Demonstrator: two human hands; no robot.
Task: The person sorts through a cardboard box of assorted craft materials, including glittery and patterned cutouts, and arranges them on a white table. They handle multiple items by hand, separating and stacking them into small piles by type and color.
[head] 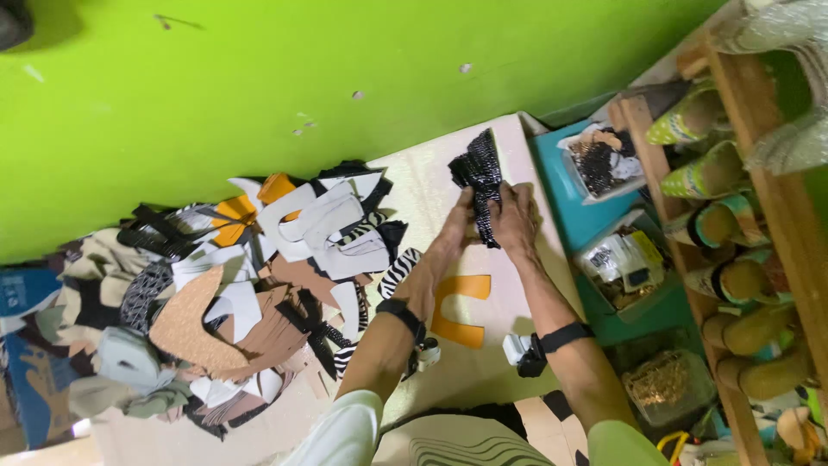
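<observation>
Head view: our left hand (454, 226) and right hand (516, 217) pinch shut on the glittery black strip (479, 175), which might slip if either grip loosens.

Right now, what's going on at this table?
A person's left hand and right hand press together on a shiny black cut piece lying on the pale work table. An orange U-shaped piece lies between the forearms. A heap of cut shoe pieces covers the table's left side, and shoes line the wooden rack on the right.
</observation>
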